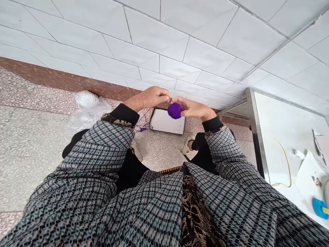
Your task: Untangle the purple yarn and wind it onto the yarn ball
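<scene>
Straight ahead of me, my right hand (192, 108) has its fingers closed around a small round ball of purple yarn (174, 110). My left hand (151, 97) is closed in a pinch, its fingertips almost meeting those of the right just above the ball. Something thin and dark sits at those fingertips, too small to make out. Loose purple yarn (141, 128) lies tangled on the floor below, and a strand rises from it toward my left hand. Under the ball is a shallow white tray (164, 125) with dark edges.
A crumpled clear plastic bag (87, 115) with a silvery round bundle (86, 98) lies at the left by the tiled wall (144, 31). On the right stands a white table (272, 137) bearing a yellow cord (286, 161) and a blue object (319, 207). My shoes (188, 144) flank the tray.
</scene>
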A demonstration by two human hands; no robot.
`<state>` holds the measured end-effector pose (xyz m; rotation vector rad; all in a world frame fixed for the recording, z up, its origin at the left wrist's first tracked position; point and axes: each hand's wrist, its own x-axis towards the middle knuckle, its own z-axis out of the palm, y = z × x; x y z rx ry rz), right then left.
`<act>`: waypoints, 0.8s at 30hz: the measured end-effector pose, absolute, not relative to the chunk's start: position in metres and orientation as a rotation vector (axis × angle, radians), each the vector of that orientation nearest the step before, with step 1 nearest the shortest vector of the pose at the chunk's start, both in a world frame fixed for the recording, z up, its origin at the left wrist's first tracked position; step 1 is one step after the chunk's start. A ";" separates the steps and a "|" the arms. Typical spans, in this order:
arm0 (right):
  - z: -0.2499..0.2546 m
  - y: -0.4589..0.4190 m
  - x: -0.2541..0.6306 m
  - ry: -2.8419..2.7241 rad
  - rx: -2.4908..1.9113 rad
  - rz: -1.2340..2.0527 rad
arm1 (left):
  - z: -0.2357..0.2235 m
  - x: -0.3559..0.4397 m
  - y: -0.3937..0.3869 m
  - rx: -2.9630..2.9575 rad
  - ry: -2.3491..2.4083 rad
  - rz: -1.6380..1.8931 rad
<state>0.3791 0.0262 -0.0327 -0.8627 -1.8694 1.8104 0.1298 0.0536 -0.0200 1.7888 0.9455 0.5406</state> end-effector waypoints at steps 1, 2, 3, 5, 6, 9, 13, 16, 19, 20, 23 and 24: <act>-0.028 0.026 0.384 -1.768 -0.814 1.830 | -0.021 0.130 0.054 1.749 0.957 0.554; -0.023 0.025 0.390 -1.675 -0.800 1.817 | -0.022 0.131 0.054 1.696 0.949 0.560; -0.018 0.026 0.396 -1.597 -0.813 1.777 | -0.023 0.133 0.053 1.634 0.920 0.558; -0.011 0.027 0.408 -1.489 -0.859 1.659 | -0.024 0.137 0.050 1.503 0.830 0.565; -0.009 0.028 0.413 -1.456 -0.868 1.599 | -0.024 0.139 0.048 1.440 0.791 0.588; -0.009 0.032 0.422 -1.394 -0.791 1.497 | -0.026 0.144 0.044 1.269 0.735 0.707; -0.009 0.033 0.426 -1.251 -0.634 1.494 | -0.035 0.146 0.047 1.145 0.749 0.776; -0.003 0.030 0.427 -1.201 -0.693 1.426 | -0.044 0.145 0.052 1.139 0.831 0.788; 0.001 0.031 0.425 -1.221 -0.905 1.246 | -0.048 0.145 0.050 1.274 0.881 0.701; 0.000 0.033 0.424 -1.244 -0.983 1.179 | -0.047 0.146 0.048 1.370 0.854 0.614; -0.015 0.046 0.419 -1.397 -1.228 0.974 | -0.036 0.150 0.038 1.640 0.647 0.309; -0.022 0.050 0.417 -1.470 -1.316 0.902 | -0.031 0.151 0.035 1.687 0.578 0.249</act>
